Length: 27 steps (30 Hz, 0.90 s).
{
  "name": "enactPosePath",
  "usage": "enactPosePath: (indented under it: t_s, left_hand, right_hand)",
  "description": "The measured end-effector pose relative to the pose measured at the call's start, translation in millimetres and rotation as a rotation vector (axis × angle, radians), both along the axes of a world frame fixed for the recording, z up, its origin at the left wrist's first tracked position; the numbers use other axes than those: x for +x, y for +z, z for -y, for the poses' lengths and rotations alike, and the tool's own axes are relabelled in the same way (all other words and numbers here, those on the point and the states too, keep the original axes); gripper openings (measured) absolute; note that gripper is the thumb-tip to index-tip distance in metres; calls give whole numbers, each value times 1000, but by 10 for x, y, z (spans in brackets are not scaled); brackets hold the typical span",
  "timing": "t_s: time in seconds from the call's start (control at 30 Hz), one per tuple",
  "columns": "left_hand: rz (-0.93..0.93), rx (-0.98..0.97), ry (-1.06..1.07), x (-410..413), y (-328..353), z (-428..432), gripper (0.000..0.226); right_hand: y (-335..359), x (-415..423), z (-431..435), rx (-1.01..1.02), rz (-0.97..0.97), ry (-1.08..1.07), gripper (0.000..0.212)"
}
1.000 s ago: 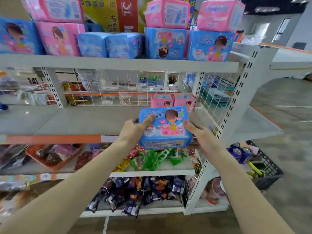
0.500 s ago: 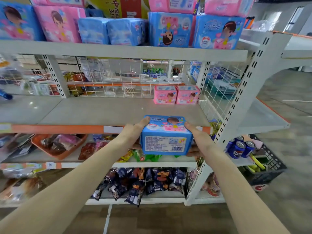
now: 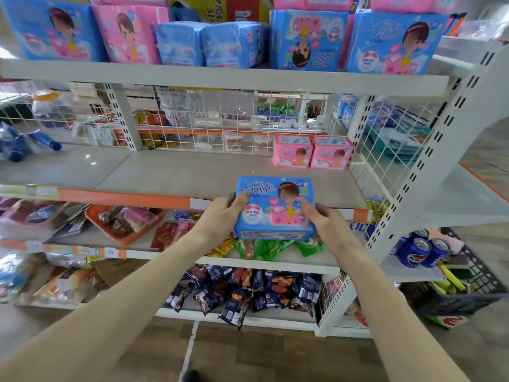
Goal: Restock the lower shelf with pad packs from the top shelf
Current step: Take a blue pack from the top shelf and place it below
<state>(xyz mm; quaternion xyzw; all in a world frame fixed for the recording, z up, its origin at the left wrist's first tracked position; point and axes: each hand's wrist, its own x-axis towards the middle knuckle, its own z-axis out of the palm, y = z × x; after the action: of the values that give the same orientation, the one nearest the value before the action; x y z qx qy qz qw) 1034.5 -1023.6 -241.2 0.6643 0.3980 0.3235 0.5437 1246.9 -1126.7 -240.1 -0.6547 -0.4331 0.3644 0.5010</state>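
Tipped upright since before, blue pad pack (image 3: pixel 275 201) is gripped between left hand (image 3: pixel 223 216) and right hand (image 3: pixel 327 224), thumbs on its front.

Shop aisle, metal shelving (image 3: pixel 220 78), packaged snacks (image 3: pixel 242 296), soda cans (image 3: pixel 418 250)

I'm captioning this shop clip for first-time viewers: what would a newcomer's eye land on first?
The blue pad pack, gripped between the left hand and right hand at the front edge of the lower shelf. Behind it, two pink packs stand at that shelf's back right, while the top shelf is crowded with blue and pink packs.
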Motion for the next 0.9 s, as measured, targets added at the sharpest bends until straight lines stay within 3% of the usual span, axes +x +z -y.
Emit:
enactPosePath:
  t_s: [0.13, 0.37, 0.57, 0.9]
  left_hand:
    - [-37, 99, -22, -79, 51, -28, 27]
    - [-149, 276, 0, -182, -6, -340, 33]
    - [-88, 289, 9, -608, -45, -711, 28]
    - [-27, 292, 85, -1603, -162, -1434, 41]
  right_hand:
    - [14, -85, -69, 31, 101, 81, 22]
    - [8, -231, -266, 88, 176, 26, 37]
    - [52, -601, -694, 126, 216, 48, 55]
    - [-70, -1546, -1594, 124, 284, 68, 72]
